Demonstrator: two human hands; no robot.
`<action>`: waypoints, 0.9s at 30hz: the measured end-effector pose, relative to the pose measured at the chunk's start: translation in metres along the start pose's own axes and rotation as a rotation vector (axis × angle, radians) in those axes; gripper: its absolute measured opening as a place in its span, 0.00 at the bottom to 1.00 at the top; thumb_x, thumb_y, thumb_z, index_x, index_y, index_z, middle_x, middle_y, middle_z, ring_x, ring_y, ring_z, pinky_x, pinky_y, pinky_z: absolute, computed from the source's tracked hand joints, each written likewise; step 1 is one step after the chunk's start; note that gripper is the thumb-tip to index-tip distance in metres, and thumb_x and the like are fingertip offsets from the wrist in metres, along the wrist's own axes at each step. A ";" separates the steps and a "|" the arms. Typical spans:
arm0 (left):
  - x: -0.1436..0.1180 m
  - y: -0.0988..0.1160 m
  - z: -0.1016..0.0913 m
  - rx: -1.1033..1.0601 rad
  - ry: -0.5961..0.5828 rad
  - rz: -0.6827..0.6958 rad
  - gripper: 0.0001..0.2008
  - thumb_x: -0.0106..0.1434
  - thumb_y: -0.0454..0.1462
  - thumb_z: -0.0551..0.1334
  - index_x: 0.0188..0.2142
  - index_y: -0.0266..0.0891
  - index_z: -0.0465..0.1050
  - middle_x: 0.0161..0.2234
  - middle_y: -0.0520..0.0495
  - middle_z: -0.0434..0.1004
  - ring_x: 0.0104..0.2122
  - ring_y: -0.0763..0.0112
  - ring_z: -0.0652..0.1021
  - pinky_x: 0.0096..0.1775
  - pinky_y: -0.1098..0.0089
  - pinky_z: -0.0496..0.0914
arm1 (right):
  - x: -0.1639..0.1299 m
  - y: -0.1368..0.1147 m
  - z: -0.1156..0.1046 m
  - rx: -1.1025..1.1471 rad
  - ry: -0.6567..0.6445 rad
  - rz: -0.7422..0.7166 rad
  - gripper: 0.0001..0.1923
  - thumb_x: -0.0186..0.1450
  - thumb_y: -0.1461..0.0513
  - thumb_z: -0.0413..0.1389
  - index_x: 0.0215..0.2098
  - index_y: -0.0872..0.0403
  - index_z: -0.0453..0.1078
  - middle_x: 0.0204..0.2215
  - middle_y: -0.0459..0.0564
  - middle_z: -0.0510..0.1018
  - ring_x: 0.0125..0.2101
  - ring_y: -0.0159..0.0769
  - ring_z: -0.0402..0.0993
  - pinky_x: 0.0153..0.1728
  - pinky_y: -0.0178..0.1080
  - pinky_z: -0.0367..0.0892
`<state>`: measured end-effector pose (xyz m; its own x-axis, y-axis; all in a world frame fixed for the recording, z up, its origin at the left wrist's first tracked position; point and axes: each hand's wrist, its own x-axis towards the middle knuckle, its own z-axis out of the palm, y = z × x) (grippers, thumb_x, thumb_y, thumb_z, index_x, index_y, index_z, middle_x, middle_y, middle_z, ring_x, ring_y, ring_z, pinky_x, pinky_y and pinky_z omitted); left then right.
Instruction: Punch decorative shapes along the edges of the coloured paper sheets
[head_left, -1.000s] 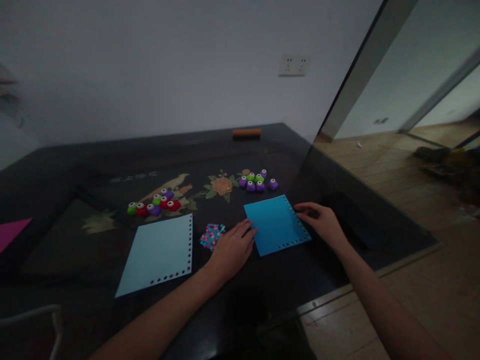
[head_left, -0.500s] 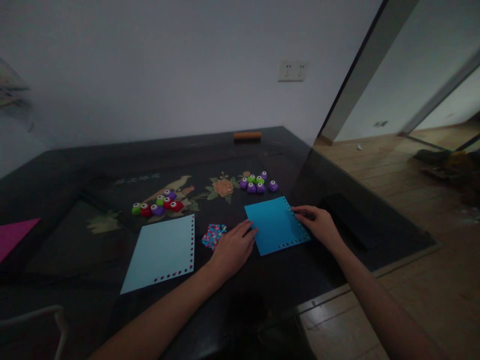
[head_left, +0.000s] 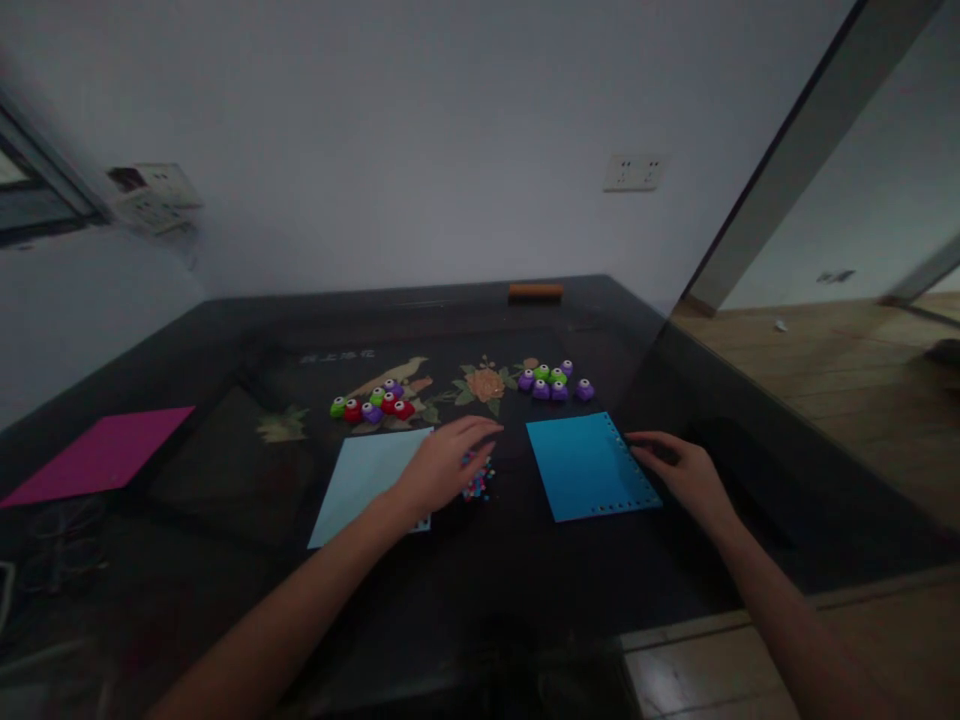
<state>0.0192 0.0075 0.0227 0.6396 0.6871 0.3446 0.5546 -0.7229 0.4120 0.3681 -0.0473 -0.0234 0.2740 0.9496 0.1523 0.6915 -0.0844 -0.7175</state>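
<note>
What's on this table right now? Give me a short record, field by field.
left hand: the left hand is open, over the light blue sheet and the confetti pile
right hand: the right hand is open, at the right edge of the dark blue sheet
punches: one mixed cluster, one purple and green cluster
other paper: pink sheet at far left
surface: dark table with a flower inlay
</note>
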 end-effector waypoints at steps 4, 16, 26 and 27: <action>-0.041 -0.066 -0.036 0.072 0.128 -0.197 0.13 0.65 0.38 0.52 0.46 0.41 0.71 0.45 0.45 0.76 0.46 0.63 0.75 0.50 0.59 0.68 | 0.002 0.001 -0.003 0.009 -0.001 0.010 0.21 0.55 0.51 0.56 0.41 0.55 0.75 0.30 0.52 0.77 0.27 0.39 0.72 0.29 0.41 0.66; -0.096 -0.133 -0.068 -0.032 0.076 -0.323 0.16 0.62 0.45 0.56 0.46 0.41 0.72 0.47 0.43 0.74 0.48 0.59 0.72 0.52 0.56 0.65 | 0.009 -0.125 0.047 0.137 -0.141 -0.320 0.13 0.59 0.58 0.55 0.40 0.52 0.74 0.36 0.51 0.78 0.35 0.39 0.74 0.35 0.41 0.69; -0.102 -0.134 -0.065 0.036 -0.107 -0.422 0.36 0.49 0.52 0.66 0.55 0.42 0.62 0.53 0.40 0.65 0.53 0.52 0.66 0.53 0.53 0.60 | 0.014 -0.205 0.172 -0.277 -0.484 -0.724 0.24 0.60 0.59 0.58 0.53 0.58 0.66 0.49 0.61 0.71 0.51 0.48 0.65 0.48 0.48 0.63; -0.102 -0.135 -0.063 0.060 -0.107 -0.428 0.37 0.49 0.52 0.66 0.55 0.42 0.62 0.53 0.40 0.65 0.53 0.51 0.65 0.52 0.53 0.60 | 0.014 -0.208 0.179 -0.310 -0.482 -0.743 0.27 0.59 0.57 0.59 0.54 0.59 0.64 0.49 0.61 0.71 0.51 0.48 0.64 0.48 0.48 0.63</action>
<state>-0.1541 0.0397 -0.0144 0.3954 0.9163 0.0628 0.8092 -0.3799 0.4481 0.1082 0.0381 0.0064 -0.5678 0.8092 0.1511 0.7445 0.5831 -0.3251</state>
